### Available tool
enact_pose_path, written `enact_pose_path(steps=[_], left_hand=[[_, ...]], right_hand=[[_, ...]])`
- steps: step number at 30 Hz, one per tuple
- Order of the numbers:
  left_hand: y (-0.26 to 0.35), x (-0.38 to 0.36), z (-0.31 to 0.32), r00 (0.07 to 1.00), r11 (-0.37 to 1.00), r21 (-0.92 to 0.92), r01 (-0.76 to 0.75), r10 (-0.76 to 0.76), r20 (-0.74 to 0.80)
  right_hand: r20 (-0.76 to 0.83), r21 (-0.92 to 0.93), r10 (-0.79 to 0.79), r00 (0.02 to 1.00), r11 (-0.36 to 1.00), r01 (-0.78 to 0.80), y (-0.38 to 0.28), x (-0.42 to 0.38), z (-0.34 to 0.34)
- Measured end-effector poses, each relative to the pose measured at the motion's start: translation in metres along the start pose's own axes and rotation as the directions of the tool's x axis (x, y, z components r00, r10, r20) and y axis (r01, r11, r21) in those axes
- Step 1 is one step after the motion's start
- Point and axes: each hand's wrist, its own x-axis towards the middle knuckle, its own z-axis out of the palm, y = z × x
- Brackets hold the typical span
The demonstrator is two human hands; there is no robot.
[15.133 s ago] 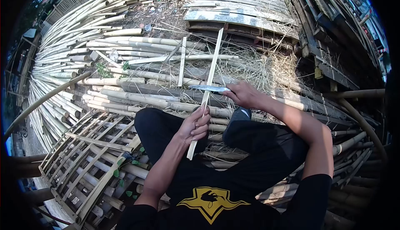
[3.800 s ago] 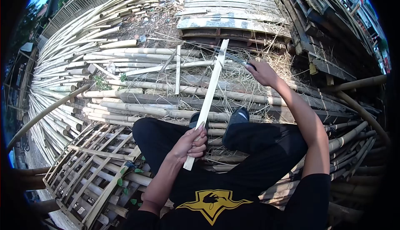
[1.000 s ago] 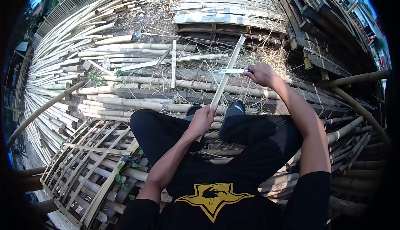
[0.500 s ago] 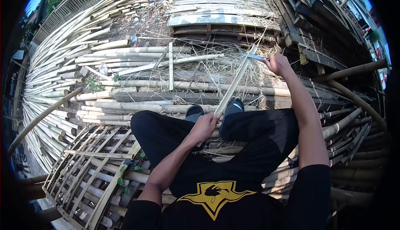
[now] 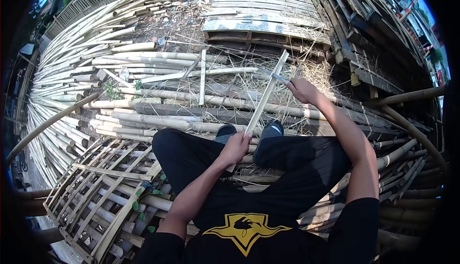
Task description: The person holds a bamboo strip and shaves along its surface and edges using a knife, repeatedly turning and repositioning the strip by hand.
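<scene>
My left hand (image 5: 235, 147) is closed around the lower end of a pale split bamboo strip (image 5: 264, 100), which slants up and away between my shoes. In my right hand (image 5: 304, 90) is the handle of a knife, its fingers wrapped round it. The knife blade (image 5: 279, 77) lies across the strip's upper part, pointing left. Just under the far end of the strip, dry shavings (image 5: 311, 75) cover the ground.
Bamboo poles (image 5: 177, 96) lie crosswise beyond my feet, more fanned out at left. A woven bamboo lattice (image 5: 103, 192) sits at lower left. Ahead is a wooden pallet platform (image 5: 263, 22); stacked pallets (image 5: 364, 29) lean at right. A curved pole (image 5: 52, 125) juts in at left.
My right hand has drawn the knife down along the strip, toward me and slightly left. My left hand keeps its grip on the strip. The view has shifted slightly.
</scene>
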Motion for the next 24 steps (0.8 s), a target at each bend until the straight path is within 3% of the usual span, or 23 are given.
enact_pose_path(steps=[3, 9, 11, 12, 13, 14, 15, 16, 18, 19, 21, 22, 24], left_hand=[[-0.005, 0.000, 0.003, 0.998, 0.999, -0.029, -0.029, 0.028, -0.052], [0.005, -0.015, -0.009, 0.996, 0.993, -0.104, 0.053, -0.061, -0.069], [-0.005, -0.019, -0.006, 0.995, 0.996, 0.034, -0.082, 0.084, -0.061], [-0.002, -0.025, -0.005, 0.998, 1.000, -0.016, -0.016, 0.015, -0.057], [0.000, -0.029, -0.010, 0.999, 1.000, 0.026, 0.005, -0.004, -0.035], [-0.008, -0.030, -0.010, 0.998, 1.000, -0.009, 0.014, -0.014, -0.057], [-0.013, -0.026, -0.015, 0.996, 0.999, -0.038, 0.009, -0.013, -0.088], [-0.003, -0.023, -0.021, 0.995, 0.999, -0.034, 0.007, -0.010, -0.101], [0.018, -0.024, -0.020, 0.985, 0.936, -0.317, 0.151, -0.169, -0.032], [0.016, -0.019, -0.018, 0.986, 0.924, -0.350, 0.155, -0.166, 0.001], [0.025, -0.018, -0.014, 0.981, 0.888, -0.421, 0.184, -0.190, 0.028], [0.023, -0.018, -0.012, 0.980, 0.887, -0.421, 0.189, -0.194, 0.032], [0.019, -0.018, -0.010, 0.988, 0.936, -0.327, 0.130, -0.150, -0.038]], right_hand=[[-0.002, -0.089, -0.273, 0.962, 0.958, 0.271, -0.037, -0.022, 0.007], [0.050, -0.206, -0.499, 0.865, 0.843, 0.498, -0.057, -0.029, 0.000], [0.001, -0.374, -0.607, 0.795, 0.737, 0.563, -0.010, 0.003, -0.012], [-0.186, -0.384, -0.352, 0.917, 0.885, 0.262, 0.028, 0.028, -0.030], [-0.389, -0.445, -0.129, 0.912, 0.894, -0.063, 0.078, 0.044, -0.046], [-0.616, -0.138, 0.188, 0.765, 0.930, -0.339, 0.125, 0.059, -0.050], [-0.597, -0.097, 0.246, 0.764, 0.923, -0.372, 0.114, 0.040, -0.072], [-0.589, -0.165, 0.176, 0.789, 0.930, -0.330, 0.115, 0.036, -0.073], [-0.468, -0.236, -0.013, 0.884, 0.965, -0.111, 0.105, 0.023, -0.059], [-0.396, -0.248, -0.063, 0.916, 0.968, -0.041, 0.092, 0.018, -0.053], [-0.354, -0.094, 0.018, 0.935, 0.994, -0.055, 0.064, 0.007, -0.035], [-0.410, 0.009, 0.031, 0.912, 1.000, -0.029, 0.055, 0.005, -0.023], [-0.371, 0.075, 0.013, 0.929, 0.997, 0.015, 0.036, -0.003, -0.020]])
